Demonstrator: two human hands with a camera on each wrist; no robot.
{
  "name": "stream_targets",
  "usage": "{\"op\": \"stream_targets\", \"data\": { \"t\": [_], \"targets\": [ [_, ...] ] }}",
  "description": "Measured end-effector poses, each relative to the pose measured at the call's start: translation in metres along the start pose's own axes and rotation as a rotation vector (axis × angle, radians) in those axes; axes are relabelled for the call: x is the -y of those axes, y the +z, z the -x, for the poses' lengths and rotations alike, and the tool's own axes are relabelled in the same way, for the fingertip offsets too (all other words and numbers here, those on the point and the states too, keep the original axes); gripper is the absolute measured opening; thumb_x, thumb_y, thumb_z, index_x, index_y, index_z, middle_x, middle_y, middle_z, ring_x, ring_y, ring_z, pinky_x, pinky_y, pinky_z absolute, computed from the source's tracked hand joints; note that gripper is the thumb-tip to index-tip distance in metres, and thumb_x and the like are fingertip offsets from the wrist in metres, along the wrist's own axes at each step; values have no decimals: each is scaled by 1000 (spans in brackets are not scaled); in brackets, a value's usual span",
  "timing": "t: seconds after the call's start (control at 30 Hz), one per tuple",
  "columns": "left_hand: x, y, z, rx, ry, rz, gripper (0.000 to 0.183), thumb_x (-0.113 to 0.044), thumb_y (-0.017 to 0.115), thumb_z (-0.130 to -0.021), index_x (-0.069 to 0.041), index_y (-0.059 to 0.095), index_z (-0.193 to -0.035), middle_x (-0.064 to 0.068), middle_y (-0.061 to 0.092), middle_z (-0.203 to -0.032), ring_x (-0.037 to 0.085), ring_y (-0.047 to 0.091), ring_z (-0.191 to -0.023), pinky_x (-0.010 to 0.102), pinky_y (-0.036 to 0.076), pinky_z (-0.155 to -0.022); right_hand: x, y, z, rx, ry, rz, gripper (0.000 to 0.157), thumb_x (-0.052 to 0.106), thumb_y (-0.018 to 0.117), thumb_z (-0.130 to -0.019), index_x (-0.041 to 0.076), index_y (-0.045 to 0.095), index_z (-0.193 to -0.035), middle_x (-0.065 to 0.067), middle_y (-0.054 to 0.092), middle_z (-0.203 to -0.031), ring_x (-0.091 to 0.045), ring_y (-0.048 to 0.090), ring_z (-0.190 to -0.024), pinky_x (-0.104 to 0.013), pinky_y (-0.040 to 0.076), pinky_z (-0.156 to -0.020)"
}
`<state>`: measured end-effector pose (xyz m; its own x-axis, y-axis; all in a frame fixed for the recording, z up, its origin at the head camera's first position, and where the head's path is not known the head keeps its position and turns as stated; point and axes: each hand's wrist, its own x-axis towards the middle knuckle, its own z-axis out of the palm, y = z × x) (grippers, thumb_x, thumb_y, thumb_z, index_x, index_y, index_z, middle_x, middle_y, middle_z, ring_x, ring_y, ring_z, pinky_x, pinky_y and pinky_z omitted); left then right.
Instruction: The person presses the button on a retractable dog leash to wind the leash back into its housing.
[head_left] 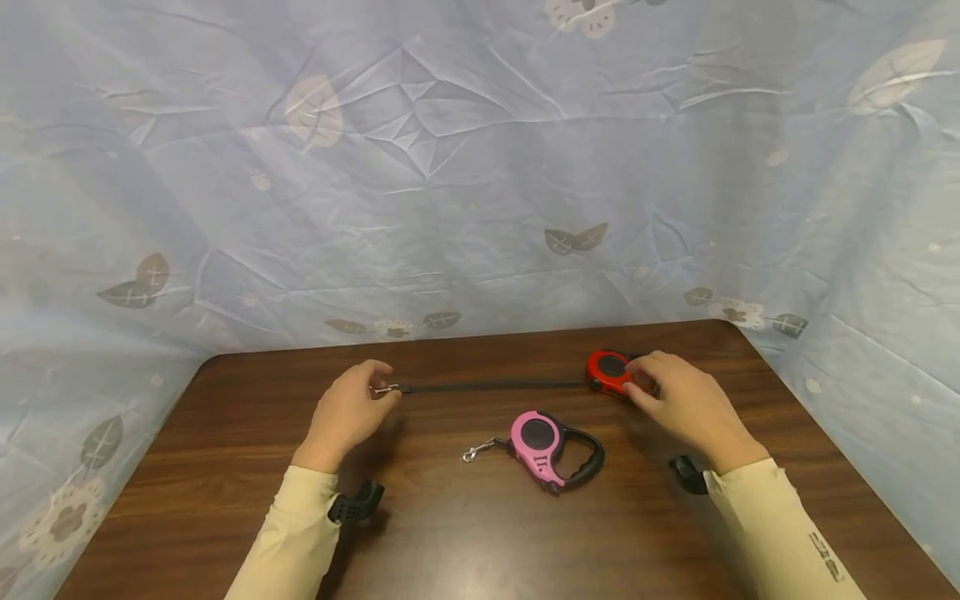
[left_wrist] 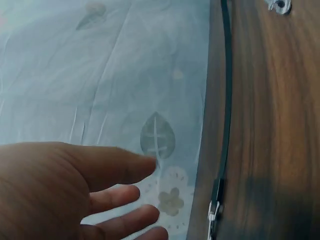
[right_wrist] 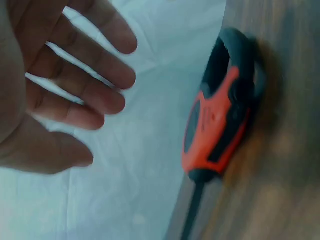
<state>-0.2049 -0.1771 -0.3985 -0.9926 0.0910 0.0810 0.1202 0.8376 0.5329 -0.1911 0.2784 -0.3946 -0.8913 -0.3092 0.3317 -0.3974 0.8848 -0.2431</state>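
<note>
Because the red leash [head_left: 606,372] has its cord [head_left: 495,386] stretched, left hand [head_left: 348,410] and right hand [head_left: 686,404] (loose, gripping nothing) presumably straddle its ends.

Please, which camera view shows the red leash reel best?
The right wrist view: the red leash reel appears large and uncovered there, though blurred. The head view shows it smaller, partly behind the right hand. The left wrist view shows only the attached strap and clip, no reel.
</note>
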Motion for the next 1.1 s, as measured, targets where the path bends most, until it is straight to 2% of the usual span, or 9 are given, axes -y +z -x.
{"op": "stream_targets", "data": {
  "t": [0.1,0.2,0.37,0.43,0.53,0.63,0.83,0.97,1.1],
  "targets": [
    [6,-2,-5,8,-33,0,51,-29,71,-96,-3,60,-138,17,67,-122,32,64,-105,54,52,-85,-10,-5,-4,13,109,-24,24,25,71,-97,9,72,-116,-6,70,-108,-26,67,-95,-51,54,-76],
    [11,-2,-9,33,-69,-12,54,-32,70,-96,-1,58,-140,21,64,-121,34,63,-103,54,51,-84,-16,-4,-6,24,159,-42,30,27,69,-98,6,70,-120,-10,69,-115,-30,67,-99,-55,53,-77],
    [20,5,-12,88,-115,-66,63,-31,70,-97,-1,49,-148,32,51,-137,49,58,-116,62,50,-89,-26,6,-5,72,171,-47,35,27,69,-98,4,67,-124,-14,67,-119,-32,63,-100,-55,53,-77],
    [24,10,-13,131,-116,-101,68,-30,70,-98,-3,43,-154,35,41,-148,56,49,-127,68,47,-94,-30,10,-4,94,163,-36,37,26,70,-97,3,67,-125,-16,65,-121,-34,62,-104,-56,53,-80],
    [29,16,-14,180,-94,-146,70,-26,67,-100,-5,37,-159,36,34,-153,60,40,-134,72,44,-96,-37,16,-2,134,144,-31,40,24,73,-96,0,66,-127,-18,64,-123,-39,60,-112,-59,51,-89],
    [31,20,-15,157,-74,-176,64,-21,67,-100,-4,41,-156,35,40,-150,59,41,-133,70,45,-96,-43,22,-1,170,128,-22,43,23,74,-94,-3,65,-128,-20,63,-123,-43,59,-116,-61,49,-95],
    [32,20,-16,106,-96,-204,50,-16,69,-99,1,56,-144,32,50,-140,54,50,-125,65,49,-92,-48,28,-1,190,105,-3,42,25,76,-94,-5,66,-123,-22,63,-119,-45,60,-111,-61,49,-95],
    [33,19,-16,98,-100,-204,46,-15,70,-98,-1,60,-141,32,52,-136,53,53,-120,64,51,-89,-47,31,-2,189,81,18,42,24,76,-93,-5,67,-122,-22,64,-118,-47,59,-112,-63,47,-96],
    [36,19,-15,76,-102,-203,40,-15,71,-97,-4,66,-135,31,55,-130,50,59,-112,61,53,-83,-44,33,-3,192,49,53,45,24,76,-93,-7,66,-124,-26,63,-124,-51,55,-121,-68,41,-102]
  ]
}}
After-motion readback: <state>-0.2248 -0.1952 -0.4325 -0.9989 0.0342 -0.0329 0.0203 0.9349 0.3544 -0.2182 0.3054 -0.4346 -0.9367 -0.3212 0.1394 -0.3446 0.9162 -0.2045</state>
